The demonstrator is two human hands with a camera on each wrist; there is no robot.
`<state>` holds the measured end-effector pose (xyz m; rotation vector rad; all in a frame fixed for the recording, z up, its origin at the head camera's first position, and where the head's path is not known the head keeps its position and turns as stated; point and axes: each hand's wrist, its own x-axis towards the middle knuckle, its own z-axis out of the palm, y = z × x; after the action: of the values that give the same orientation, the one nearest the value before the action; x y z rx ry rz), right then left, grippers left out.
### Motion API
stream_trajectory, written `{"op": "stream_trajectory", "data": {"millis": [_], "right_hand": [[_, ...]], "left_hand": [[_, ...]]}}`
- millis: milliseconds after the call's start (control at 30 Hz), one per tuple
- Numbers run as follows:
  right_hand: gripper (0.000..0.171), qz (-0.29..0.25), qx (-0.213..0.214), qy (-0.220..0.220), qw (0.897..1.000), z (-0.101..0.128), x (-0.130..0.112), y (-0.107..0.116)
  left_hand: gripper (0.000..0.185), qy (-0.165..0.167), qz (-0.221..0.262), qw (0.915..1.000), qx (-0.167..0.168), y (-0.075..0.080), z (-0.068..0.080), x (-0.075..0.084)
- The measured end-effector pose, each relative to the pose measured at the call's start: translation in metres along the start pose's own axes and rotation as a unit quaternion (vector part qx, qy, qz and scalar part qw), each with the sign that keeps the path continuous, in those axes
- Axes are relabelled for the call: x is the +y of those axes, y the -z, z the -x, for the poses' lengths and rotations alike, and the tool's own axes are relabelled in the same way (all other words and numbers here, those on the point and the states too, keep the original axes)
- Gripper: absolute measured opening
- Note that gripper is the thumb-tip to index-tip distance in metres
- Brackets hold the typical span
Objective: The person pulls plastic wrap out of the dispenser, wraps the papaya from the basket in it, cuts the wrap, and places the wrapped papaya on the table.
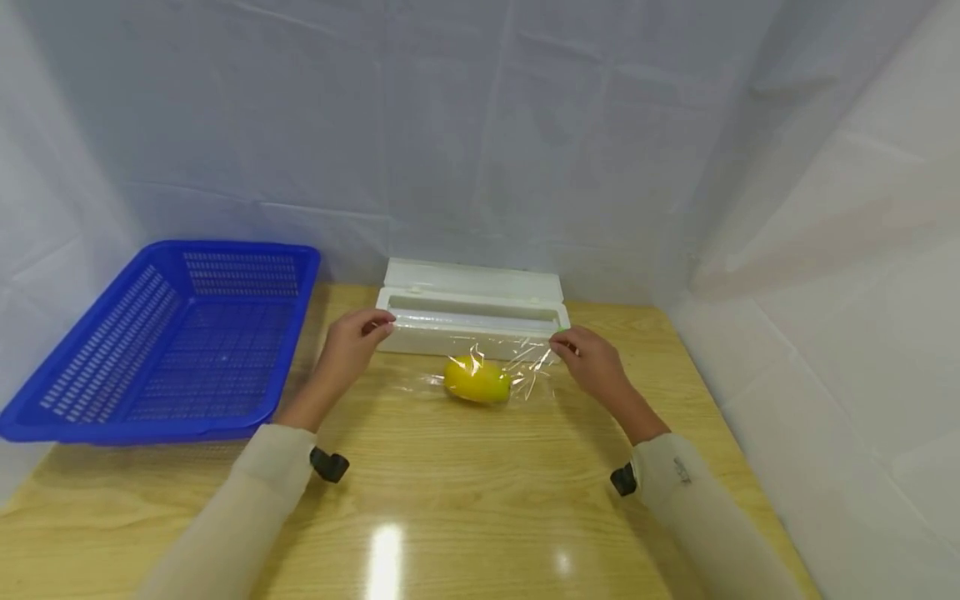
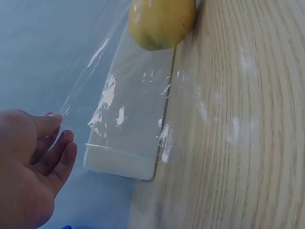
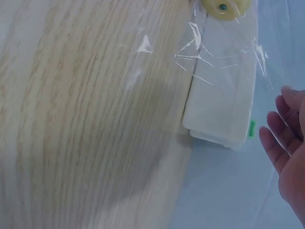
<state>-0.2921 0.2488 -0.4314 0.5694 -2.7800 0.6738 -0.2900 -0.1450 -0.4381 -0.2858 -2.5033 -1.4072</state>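
Observation:
A yellow fruit, greenish at one end (image 1: 477, 380), lies on the table just in front of a white cling film dispenser box (image 1: 420, 338). Clear cling film (image 1: 531, 367) stretches from the box over the fruit. At the film's left edge, my left hand (image 1: 351, 343) pinches it between thumb and fingers. My right hand (image 1: 594, 360) pinches the right side, near the box's right end. The left wrist view shows creased film (image 2: 107, 98) pulled toward the left thumb and fingers. In the right wrist view, the film (image 3: 195, 57) runs toward the right fingertips, where the contact is hard to see.
To the left stands a blue perforated plastic basket (image 1: 296, 350). The dispenser's lid (image 1: 472, 277) is raised at the back, against a pale sheet (image 1: 480, 150) that hangs behind the wooden table (image 1: 480, 492). Another white sheet (image 1: 847, 292) borders the right side.

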Motion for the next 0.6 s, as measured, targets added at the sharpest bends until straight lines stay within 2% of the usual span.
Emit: {"op": "stream_trajectory", "data": {"millis": [367,500,600], "right_hand": [[0.019,0.031,-0.006,-0.035,0.999,-0.002,0.011,-0.013],[0.019,0.028,-0.009,-0.044,0.999,-0.002,0.015,-0.020],[0.020,0.029,-0.007,-0.047,0.998,-0.001,0.015,-0.024]], "left_hand": [[0.017,0.005,-0.020,0.9998,0.000,-0.017,-0.009,-0.022],[0.017,0.008,-0.034,0.9994,-0.007,-0.021,-0.008,-0.026],[0.017,0.011,-0.043,0.9990,0.000,-0.023,-0.005,-0.028]]}}
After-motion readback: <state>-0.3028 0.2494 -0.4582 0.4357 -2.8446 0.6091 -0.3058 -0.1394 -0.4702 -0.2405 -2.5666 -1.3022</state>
